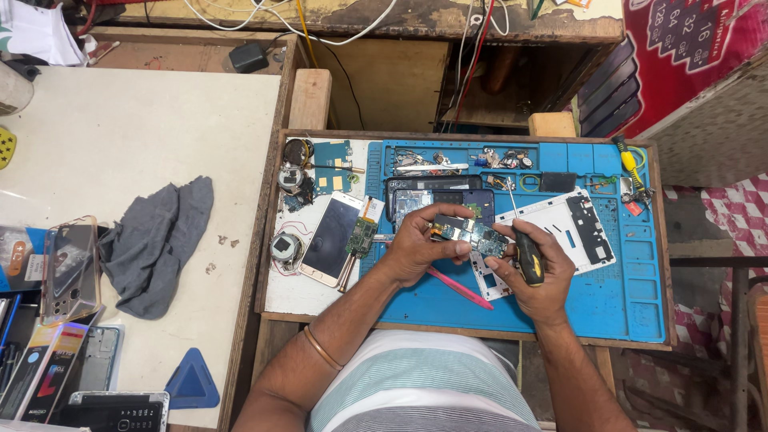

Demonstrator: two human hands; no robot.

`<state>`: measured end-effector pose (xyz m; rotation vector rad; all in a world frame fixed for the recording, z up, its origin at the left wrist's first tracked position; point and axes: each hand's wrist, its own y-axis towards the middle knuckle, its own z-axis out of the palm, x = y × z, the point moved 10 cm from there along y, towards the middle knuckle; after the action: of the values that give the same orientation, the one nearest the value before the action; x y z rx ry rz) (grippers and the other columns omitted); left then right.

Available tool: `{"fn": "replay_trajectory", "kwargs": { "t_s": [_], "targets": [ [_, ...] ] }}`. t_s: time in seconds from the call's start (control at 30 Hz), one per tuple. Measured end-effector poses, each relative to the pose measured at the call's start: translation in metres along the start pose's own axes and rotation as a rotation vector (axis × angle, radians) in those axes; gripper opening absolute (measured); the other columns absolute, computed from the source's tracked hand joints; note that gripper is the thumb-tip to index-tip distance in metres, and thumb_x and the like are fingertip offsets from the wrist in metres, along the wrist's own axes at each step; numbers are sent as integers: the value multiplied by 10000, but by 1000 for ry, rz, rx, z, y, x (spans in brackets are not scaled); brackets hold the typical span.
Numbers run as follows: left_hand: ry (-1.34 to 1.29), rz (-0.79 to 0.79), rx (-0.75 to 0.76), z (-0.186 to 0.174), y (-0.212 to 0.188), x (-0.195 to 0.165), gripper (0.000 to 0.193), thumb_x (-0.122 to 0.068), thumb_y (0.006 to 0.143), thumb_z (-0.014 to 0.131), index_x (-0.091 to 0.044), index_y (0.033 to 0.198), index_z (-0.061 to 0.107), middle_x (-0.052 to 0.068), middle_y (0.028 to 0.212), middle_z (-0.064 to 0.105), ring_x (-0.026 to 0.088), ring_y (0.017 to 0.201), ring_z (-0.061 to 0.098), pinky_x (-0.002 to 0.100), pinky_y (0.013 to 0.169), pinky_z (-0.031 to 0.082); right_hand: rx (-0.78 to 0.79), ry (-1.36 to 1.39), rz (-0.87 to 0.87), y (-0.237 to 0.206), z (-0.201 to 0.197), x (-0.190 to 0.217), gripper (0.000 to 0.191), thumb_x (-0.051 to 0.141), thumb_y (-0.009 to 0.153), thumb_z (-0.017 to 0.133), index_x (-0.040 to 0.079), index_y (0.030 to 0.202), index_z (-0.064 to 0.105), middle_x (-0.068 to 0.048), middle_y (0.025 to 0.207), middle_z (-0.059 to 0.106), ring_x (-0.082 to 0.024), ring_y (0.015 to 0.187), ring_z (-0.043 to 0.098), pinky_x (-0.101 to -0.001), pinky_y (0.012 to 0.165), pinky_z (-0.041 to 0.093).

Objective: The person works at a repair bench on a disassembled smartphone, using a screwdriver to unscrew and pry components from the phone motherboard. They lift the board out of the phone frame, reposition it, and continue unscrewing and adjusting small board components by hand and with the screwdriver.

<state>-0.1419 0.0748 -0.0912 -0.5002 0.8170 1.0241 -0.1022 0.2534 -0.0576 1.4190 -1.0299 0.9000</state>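
My left hand [419, 244] grips a small green and black phone circuit board [470, 233] above the blue work mat [560, 300]. My right hand [538, 276] touches the board's right end and also holds a screwdriver [525, 254] with a black and yellow handle, its thin shaft pointing up and away. A pink plastic pry tool [464, 291] lies on the mat just under my hands. Behind them sit a dark phone body [438, 194] and a white phone frame [572, 226].
A gold phone with a dark screen [330, 237] and several loose parts lie on the tray's white left part. On the pale table to the left are a grey cloth [152, 244], a clear phone case [70, 268] and a blue triangular pick [192, 382]. Cables hang behind.
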Motion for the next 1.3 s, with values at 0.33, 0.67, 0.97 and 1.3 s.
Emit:
{"fn": "replay_trajectory", "kwargs": {
  "t_s": [0.33,0.67,0.97,1.3],
  "targets": [
    [-50,5,31,1,0,2,508,-96,824,873,-39,1280,655,112,1008,734,146,842,718,297,706,634,0,-1,-18,-1,-1,0,625,23,809,850,13,1373,580,-200,1293,705,-66,1006,657,-222,856,597],
    [-82,15,33,0,-1,1,488,-110,857,860,-28,1294,659,97,973,729,154,832,718,305,699,625,32,-16,-63,-2,5,4,632,27,795,853,19,1364,579,-207,1261,704,-101,1008,684,-251,820,631],
    [60,43,-81,-1,1,-11,565,-54,895,770,-28,1415,550,100,1003,710,133,827,720,272,701,631,-4,-161,-94,5,4,20,624,15,820,845,24,1381,573,-187,1279,714,-82,921,679,-240,808,612],
    [214,135,-108,-11,1,-7,374,-98,1008,684,3,1358,599,106,1010,722,121,817,715,245,706,613,-6,-283,-175,9,8,39,628,17,841,831,14,1406,556,-191,1302,704,-100,884,696,-242,770,610]
  ]
}}
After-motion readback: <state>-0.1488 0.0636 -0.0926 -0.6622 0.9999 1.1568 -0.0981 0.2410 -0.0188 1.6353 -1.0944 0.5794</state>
